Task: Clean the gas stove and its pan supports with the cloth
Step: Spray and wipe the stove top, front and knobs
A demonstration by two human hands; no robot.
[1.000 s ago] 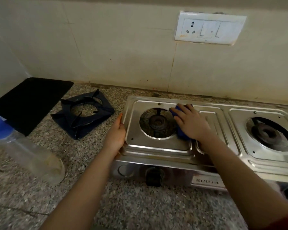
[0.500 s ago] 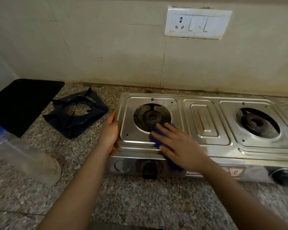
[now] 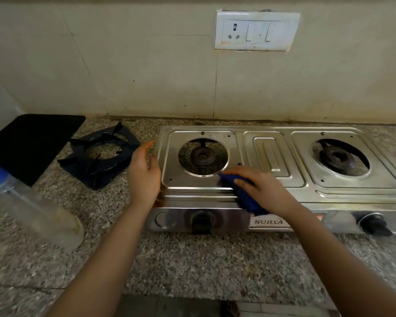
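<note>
Gas stove (image 3: 272,161) sits on the granite tabletop (image 3: 192,259) at centre and right of the frame, both burners bare. The blue cloth (image 3: 247,199) lies on its front lip, just lower right of the left burner (image 3: 201,156), pressed down by the right hand (image 3: 266,191) with fingers laid nearly straight over it. A second ago the cloth was at the burner's right side, so the wipe has worked round to the front edge. The left hand (image 3: 144,177), which was bracing the stove's left edge, has now lifted just off it, fingers apart and holding nothing. That probably means this pass is ending. The pan supports (image 3: 101,175) lie stacked at middle left, apparently still waiting.
</note>
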